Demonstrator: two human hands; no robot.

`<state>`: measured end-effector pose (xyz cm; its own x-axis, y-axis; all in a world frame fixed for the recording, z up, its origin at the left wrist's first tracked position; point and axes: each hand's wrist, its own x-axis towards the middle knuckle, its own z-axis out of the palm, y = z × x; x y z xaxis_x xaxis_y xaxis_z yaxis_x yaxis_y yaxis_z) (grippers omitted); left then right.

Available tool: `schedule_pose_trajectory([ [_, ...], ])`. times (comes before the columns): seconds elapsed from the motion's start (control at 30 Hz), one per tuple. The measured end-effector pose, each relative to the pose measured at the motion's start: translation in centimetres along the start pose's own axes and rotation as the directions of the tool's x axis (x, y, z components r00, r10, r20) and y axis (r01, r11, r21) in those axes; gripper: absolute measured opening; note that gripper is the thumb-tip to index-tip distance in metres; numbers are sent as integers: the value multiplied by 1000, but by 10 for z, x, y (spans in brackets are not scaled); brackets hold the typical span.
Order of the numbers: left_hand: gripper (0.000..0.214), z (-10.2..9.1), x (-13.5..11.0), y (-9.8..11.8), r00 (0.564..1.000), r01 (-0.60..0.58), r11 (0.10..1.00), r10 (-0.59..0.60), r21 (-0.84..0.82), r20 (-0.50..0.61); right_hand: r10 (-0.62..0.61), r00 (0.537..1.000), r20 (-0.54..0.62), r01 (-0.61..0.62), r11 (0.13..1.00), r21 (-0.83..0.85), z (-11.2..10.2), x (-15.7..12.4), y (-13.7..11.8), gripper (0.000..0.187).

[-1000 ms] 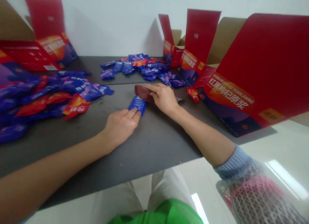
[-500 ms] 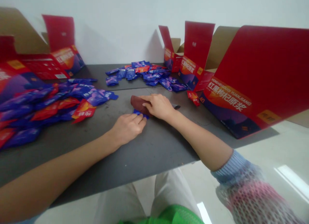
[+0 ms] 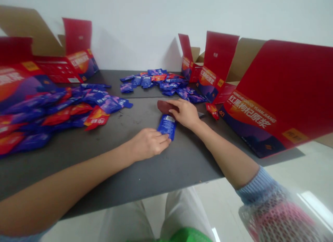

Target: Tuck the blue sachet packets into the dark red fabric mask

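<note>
My left hand (image 3: 152, 143) pinches the lower end of a blue sachet (image 3: 168, 125) on the dark grey table. The sachet's back shows, with white print and a barcode near its far end. My right hand (image 3: 186, 113) is closed on a curved maroon piece (image 3: 165, 107), which looks like a flexible sheet or cloth; its kind is unclear. That piece sits just beyond the sachet's far end, and I cannot tell whether they touch. Something grey and flat (image 3: 201, 115) sticks out to the right of my right hand.
Blue and red sachets lie in a heap (image 3: 70, 108) at left and a smaller pile (image 3: 166, 83) at the back. Open red cartons stand at left (image 3: 19, 82) and right (image 3: 249, 106). One red sachet (image 3: 212, 111) lies by the right carton. The table's front edge is near my knees.
The blue sachet, mostly covered before, now shows much of its back. My left hand has pulled it nearer to me, away from the maroon piece. The whole view has shifted slightly.
</note>
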<state>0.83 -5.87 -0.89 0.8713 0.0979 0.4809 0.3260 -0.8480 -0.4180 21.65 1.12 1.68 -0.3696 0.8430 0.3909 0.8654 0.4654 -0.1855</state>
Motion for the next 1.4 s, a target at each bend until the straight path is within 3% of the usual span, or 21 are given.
schedule_pose_trajectory([
  [0.1, 19, 1, 0, 0, 1000, 21, 1000, -21, 7, 5, -152, 987, 48, 155, 985, -71, -2, -6, -16, 41],
  [0.2, 20, 0, -1, 0, 999, 37, 998, -38, 55, 23, -291, 945, 149, 314, 935, -165, -7, -8, -29, 38],
  [0.4, 22, -6, -2, 4, 976, 218, 945, -214, 242, -45, -344, 884, 317, 424, 876, -231, -30, -13, -41, 36],
  [0.57, 21, -6, 1, 8, 965, 260, 920, -258, 293, -46, -275, 879, 391, 384, 893, -235, -47, -22, -45, 28],
  [0.67, 22, -5, 3, 5, 934, 345, 889, -358, 302, -10, -246, 890, 383, 355, 902, -244, -48, -28, -46, 25],
  [0.77, 24, -2, 1, -4, 849, 479, 818, -524, 318, 70, -289, 902, 321, 363, 909, -202, -45, -30, -48, 28],
  [0.9, 24, 0, -5, -23, 689, 613, 703, -699, 360, 192, -412, 860, 301, 434, 901, -9, -42, -27, -47, 35],
  [0.97, 23, 0, -9, -29, 658, 630, 688, -719, 359, 222, -425, 850, 312, 427, 902, 63, -43, -25, -44, 39],
  [1.13, 21, 1, -14, -37, 667, 594, 720, -690, 357, 281, -345, 877, 334, 335, 938, 90, -48, -24, -36, 44],
  [1.3, 28, 7, -22, -48, 624, 586, 726, -688, 360, 371, -232, 876, 423, 213, 973, 91, -51, -15, -18, 44],
  [1.4, 33, 11, -33, -57, 703, 562, 788, -616, 253, 356, -118, 854, 507, 58, 990, 131, -51, -6, 0, 44],
])
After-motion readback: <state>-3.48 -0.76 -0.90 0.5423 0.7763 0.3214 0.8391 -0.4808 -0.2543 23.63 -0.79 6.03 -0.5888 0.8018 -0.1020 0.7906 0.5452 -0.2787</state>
